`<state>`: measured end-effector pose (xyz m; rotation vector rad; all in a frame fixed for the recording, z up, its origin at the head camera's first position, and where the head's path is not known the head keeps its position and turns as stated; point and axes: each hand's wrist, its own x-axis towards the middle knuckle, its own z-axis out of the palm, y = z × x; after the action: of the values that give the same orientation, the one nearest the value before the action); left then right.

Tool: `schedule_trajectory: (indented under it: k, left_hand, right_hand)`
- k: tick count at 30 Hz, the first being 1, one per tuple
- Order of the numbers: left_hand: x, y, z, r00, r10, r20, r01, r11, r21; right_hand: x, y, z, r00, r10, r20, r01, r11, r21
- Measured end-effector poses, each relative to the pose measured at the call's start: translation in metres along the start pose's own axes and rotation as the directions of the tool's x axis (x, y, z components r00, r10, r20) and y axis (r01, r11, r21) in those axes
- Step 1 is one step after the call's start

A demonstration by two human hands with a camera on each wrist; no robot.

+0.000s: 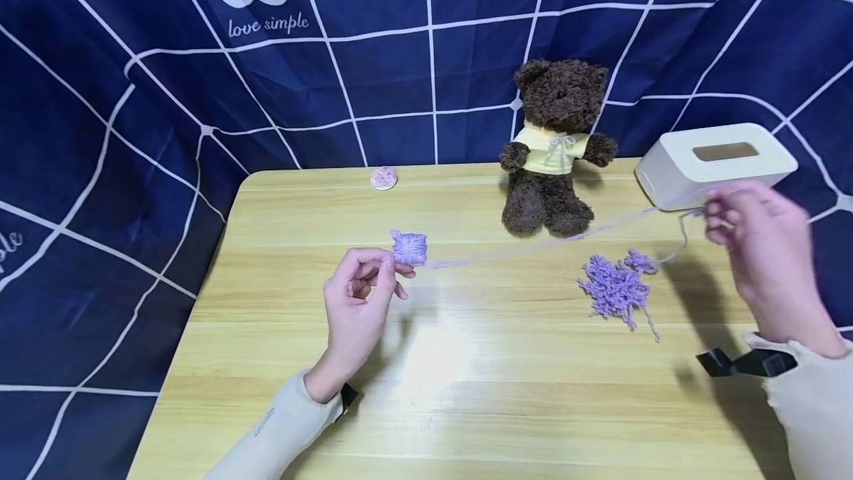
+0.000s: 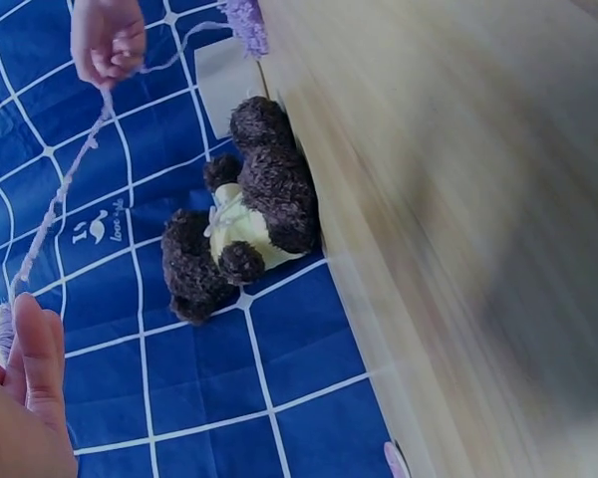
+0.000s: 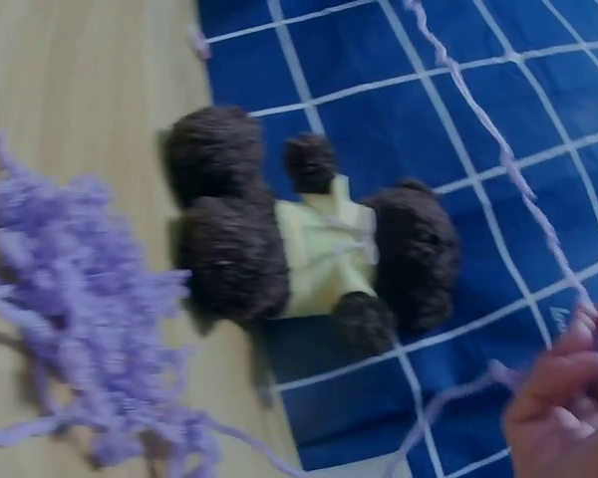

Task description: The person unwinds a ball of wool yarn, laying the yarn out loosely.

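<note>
Between the thumb and fingers of my left hand (image 1: 360, 298) is a small bobbin wound with purple yarn (image 1: 409, 248), held above the table. A strand of yarn (image 1: 506, 252) stretches from it across to my right hand (image 1: 766, 250), which pinches the strand at the right, raised in front of the tissue box. From the right hand another length hangs down to a loose, tangled heap of purple yarn (image 1: 614, 287) on the table. In the right wrist view the fingers (image 3: 568, 393) pinch the strand, and the heap (image 3: 80, 299) lies at the left.
A brown teddy bear (image 1: 556, 147) in a yellow shirt sits at the table's back. To its right stands a white tissue box (image 1: 720, 158). A pink round disc (image 1: 383, 178) lies by the back edge of the wooden table (image 1: 266, 361). Dark blue checked cloth (image 1: 373, 72) hangs behind.
</note>
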<state>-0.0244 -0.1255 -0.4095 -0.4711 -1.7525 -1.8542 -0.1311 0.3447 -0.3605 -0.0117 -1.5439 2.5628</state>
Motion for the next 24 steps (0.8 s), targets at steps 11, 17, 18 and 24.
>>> schedule_trajectory:
  k: [11, 17, 18, 24]
  left_hand:
    - [0.001, 0.0, 0.005, 1.0, 0.018, 0.013, -0.018, 1.0, -0.008]
    - [0.0, 0.0, 0.007, 1.0, 0.019, 0.018, -0.019, 1.0, -0.014]
    - [0.0, 0.0, 0.007, 1.0, 0.019, 0.019, -0.019, 1.0, -0.019]
    - [-0.001, -0.002, 0.01, 1.0, -0.006, 0.025, 0.007, 0.998, -0.062]
  right_hand:
    - [-0.01, 0.041, 0.017, 0.869, 0.365, 0.333, 0.123, 0.494, -0.861]
    - [-0.019, 0.059, 0.037, 0.915, 0.281, 0.291, 0.066, 0.605, -0.794]
    - [-0.021, 0.063, 0.041, 0.928, 0.257, 0.268, 0.033, 0.662, -0.748]
    - [-0.041, 0.085, 0.077, 0.971, 0.158, 0.181, -0.04, 0.851, -0.524]
